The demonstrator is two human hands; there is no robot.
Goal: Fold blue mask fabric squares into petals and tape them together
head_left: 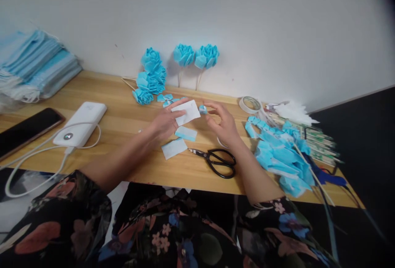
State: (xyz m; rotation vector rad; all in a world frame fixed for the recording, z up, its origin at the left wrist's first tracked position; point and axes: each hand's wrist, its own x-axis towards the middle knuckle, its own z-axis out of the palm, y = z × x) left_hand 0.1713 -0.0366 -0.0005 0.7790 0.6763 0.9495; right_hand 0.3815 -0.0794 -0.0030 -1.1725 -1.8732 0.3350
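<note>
My left hand (169, 120) is closed on a white rectangular piece of sheet (189, 112), thumb on top and fingers beneath. My right hand (222, 122) is to the right of it, thumb and fingers curved and apart. Close to those fingertips is a small blue folded piece (203, 109); whether they touch it I cannot tell. Two pale blue cut pieces, one upper (186, 133) and one lower (174, 149), lie below my left hand. Black-handled scissors (216, 161) rest on the table between my forearms, blades pointing left. Several small blue folded pieces (166, 98) lie behind my left hand.
Blue flowers on sticks (151, 77) lie at the back, and two more (196, 56) lean against the wall. Stacked face masks (37, 62), a phone (29, 130) and a cabled power bank (80, 124) are left. A tape roll (250, 105) and crumpled blue material (277, 153) are right.
</note>
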